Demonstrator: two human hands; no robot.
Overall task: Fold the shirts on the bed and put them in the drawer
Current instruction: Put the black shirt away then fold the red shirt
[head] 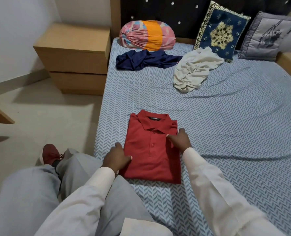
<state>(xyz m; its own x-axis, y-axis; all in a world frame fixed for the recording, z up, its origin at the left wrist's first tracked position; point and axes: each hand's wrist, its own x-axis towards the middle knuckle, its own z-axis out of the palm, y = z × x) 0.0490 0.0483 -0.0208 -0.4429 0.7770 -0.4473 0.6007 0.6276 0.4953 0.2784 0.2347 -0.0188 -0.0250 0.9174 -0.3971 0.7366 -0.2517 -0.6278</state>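
Far left, at about 10 o'clock in the view, a tan two-drawer bedside unit sits on the floor right against the bed, both drawers closed. The left hand has the folded red polo shirt by its 9 o'clock edge: thumb on top, fingers curled down the side, can't tell if they go under. The polo lies flat on the patterned sheet near the bed's front edge, collar pointing to 12. The right hand rests on its 3 o'clock edge by the collar, fingers spread, thumb towards the buttons. Up at 12 o'clock there's a crumpled navy shirt, with a striped bolster just behind it. At 1 o'clock is a crumpled white shirt, then a blue embroidered cushion and a grey cushion against the headboard.
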